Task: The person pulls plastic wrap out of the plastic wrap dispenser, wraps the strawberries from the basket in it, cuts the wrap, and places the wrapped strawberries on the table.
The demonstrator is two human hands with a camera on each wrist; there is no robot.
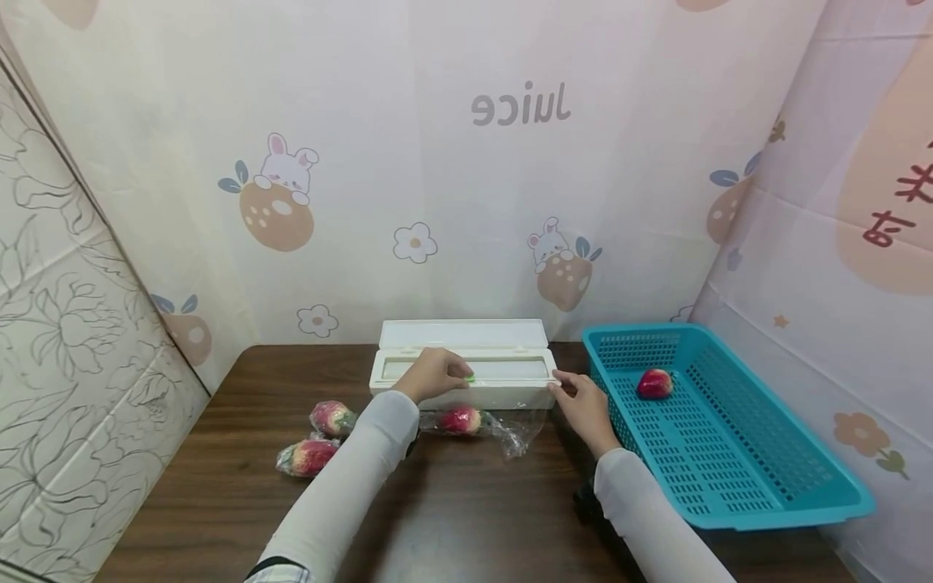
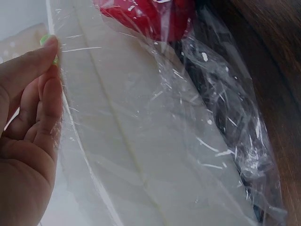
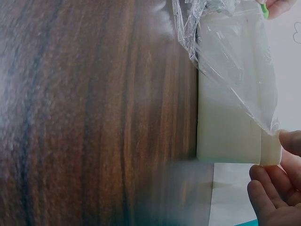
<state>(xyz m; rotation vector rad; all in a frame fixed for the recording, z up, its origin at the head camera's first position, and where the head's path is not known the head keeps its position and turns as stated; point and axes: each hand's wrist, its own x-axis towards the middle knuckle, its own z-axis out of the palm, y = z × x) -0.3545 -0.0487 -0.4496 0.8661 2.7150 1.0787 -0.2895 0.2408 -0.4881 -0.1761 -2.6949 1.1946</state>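
Observation:
A white cling film dispenser [image 1: 375, 380] stands at the table's back, its lid [image 1: 462, 334] raised. My left hand [image 1: 435, 374] pinches a small green slide cutter [image 1: 470, 378] on the dispenser's front edge. With thumb and fingers my right hand [image 1: 585, 406] grips the dispenser's right end; the thumb lies where the film meets the corner in the right wrist view. Clear cling film [image 2: 225, 117] hangs down over the front wall. A red fruit [image 1: 461, 420] lies in the film before the dispenser, partly hidden by my left forearm in the head view.
Two film-wrapped red and yellow fruits, one behind [image 1: 332, 419] and one nearer [image 1: 308, 457], lie left of my left forearm. A blue perforated basket [image 1: 802, 494] stands at the right with one red fruit [image 1: 655, 384] inside. Printed curtains [image 1: 466, 178] enclose the table.

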